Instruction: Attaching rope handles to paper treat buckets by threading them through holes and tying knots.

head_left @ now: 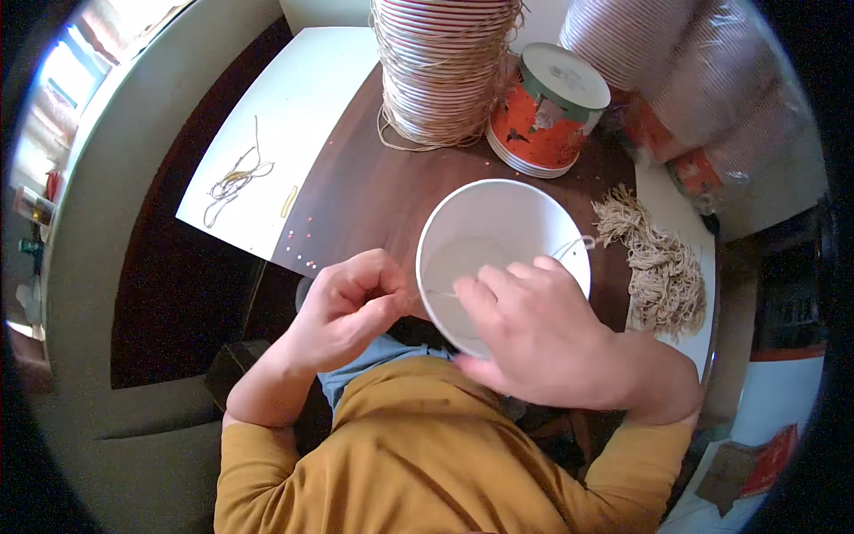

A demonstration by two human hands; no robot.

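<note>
A white round paper bucket (498, 206) stands open end up in front of me, at the table's near edge. My left hand (354, 307) is just outside its left rim, thumb and forefinger pinched together on a thin pale cord. A short stretch of the cord (441, 294) shows inside the left wall, leading toward the fingers of my right hand (538, 325). That hand reaches over the near right rim with its fingers curled, slightly blurred, pinching the cord. At the right wall a cord loop (583, 242) pokes out through the side; its inner run is partly hidden by my hand.
A tall stack of cord-handled buckets (445, 71) rises at the back. Beside it are upside-down orange and green buckets (543, 125) and plastic-wrapped stacks (685, 62). A cord bundle (663, 267) lies right; loose cords (236, 182) and small scraps (298, 249) lie left.
</note>
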